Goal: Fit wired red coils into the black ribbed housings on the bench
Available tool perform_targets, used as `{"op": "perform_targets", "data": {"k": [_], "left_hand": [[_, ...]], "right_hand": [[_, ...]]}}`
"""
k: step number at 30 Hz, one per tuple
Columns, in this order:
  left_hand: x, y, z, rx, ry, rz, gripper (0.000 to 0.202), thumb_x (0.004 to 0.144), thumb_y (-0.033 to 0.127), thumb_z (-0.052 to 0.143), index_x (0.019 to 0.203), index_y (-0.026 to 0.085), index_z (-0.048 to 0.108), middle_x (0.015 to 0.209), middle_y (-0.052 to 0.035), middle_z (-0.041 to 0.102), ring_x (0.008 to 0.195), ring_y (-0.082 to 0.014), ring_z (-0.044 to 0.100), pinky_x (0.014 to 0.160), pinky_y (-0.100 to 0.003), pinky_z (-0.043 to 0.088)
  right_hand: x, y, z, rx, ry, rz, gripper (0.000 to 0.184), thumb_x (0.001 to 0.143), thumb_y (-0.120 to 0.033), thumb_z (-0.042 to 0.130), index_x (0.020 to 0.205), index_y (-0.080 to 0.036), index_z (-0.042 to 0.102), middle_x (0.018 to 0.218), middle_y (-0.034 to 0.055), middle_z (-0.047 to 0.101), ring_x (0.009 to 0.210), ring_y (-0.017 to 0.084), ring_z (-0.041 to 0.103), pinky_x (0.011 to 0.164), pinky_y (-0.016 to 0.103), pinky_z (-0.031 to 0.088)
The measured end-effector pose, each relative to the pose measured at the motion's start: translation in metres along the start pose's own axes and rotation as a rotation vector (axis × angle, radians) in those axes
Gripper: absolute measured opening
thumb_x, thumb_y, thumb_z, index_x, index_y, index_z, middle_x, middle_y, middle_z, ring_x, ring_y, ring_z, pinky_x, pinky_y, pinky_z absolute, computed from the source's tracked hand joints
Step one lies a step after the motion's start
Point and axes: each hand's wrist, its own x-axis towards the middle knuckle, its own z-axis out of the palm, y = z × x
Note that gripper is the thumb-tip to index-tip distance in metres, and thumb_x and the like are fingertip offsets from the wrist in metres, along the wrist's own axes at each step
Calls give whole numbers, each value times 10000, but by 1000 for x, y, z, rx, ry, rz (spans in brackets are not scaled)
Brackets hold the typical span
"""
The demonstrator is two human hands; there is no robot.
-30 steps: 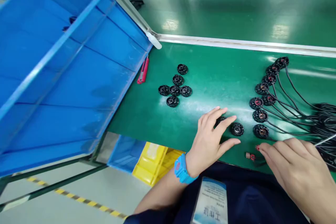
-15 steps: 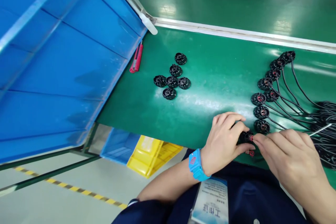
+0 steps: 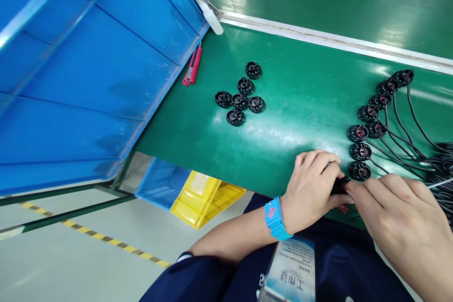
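My left hand [image 3: 313, 188], with a blue wristband, is curled round a small black round part [image 3: 339, 185] at the near edge of the green table [image 3: 290, 122]. My right hand [image 3: 392, 217] meets it from the right, fingertips pinched on the same part. A small red-tipped piece [image 3: 343, 208] shows just below the hands. To the right lies a curved row of black round parts with copper centres [image 3: 361, 151], each trailing a black cable [image 3: 417, 146]. Several loose black round caps [image 3: 240, 99] lie grouped at the table's middle.
A large blue crate [image 3: 88, 66] tilts over the left side. A red utility knife [image 3: 192, 67] lies by its corner. Blue and yellow bins [image 3: 191, 198] sit below the table edge. An aluminium rail [image 3: 318, 37] bounds the far side. A badge [image 3: 290, 273] hangs at my chest.
My left hand went from lying open on the table to gripping a black round part. My right hand moved left to pinch it too. The view shifted slightly.
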Motion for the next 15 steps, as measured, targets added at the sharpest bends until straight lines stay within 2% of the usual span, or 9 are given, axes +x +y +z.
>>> {"op": "perform_targets", "data": {"k": [6, 9, 12, 15], "left_hand": [[1, 0, -1, -6, -29, -14, 342, 881, 399, 873, 1043, 191, 655, 1298, -105, 704, 1272, -322, 615, 1006, -471, 431], [-1, -1, -3, -42, -38, 5, 385, 895, 431, 853, 1128, 193, 659, 1295, -105, 714, 1251, -311, 634, 1000, -465, 437], [-5, -3, -4, -148, -35, 39, 366, 970, 389, 774, 1249, 197, 635, 1225, -81, 751, 1194, -268, 680, 1011, -437, 448], [-9, -6, -3, -199, -28, 44, 248, 1015, 294, 698, 1234, 205, 625, 1153, -62, 779, 1172, -251, 709, 1035, -425, 460]], "right_hand": [[8, -2, -1, 18, 1, 4, 267, 934, -12, 465, 852, -172, 663, 713, 62, 505, 757, 238, 446, 738, 405, 311], [9, -2, 1, 36, 1, 7, 273, 915, 0, 464, 805, -176, 642, 710, 62, 497, 754, 242, 453, 740, 413, 311], [10, -1, 4, 39, -10, 20, 293, 951, -18, 449, 790, -183, 629, 702, 54, 490, 747, 235, 451, 741, 415, 304], [7, 1, 4, 46, -20, -4, 296, 1035, -104, 431, 874, -172, 669, 742, 56, 543, 762, 231, 470, 732, 413, 301]]}}
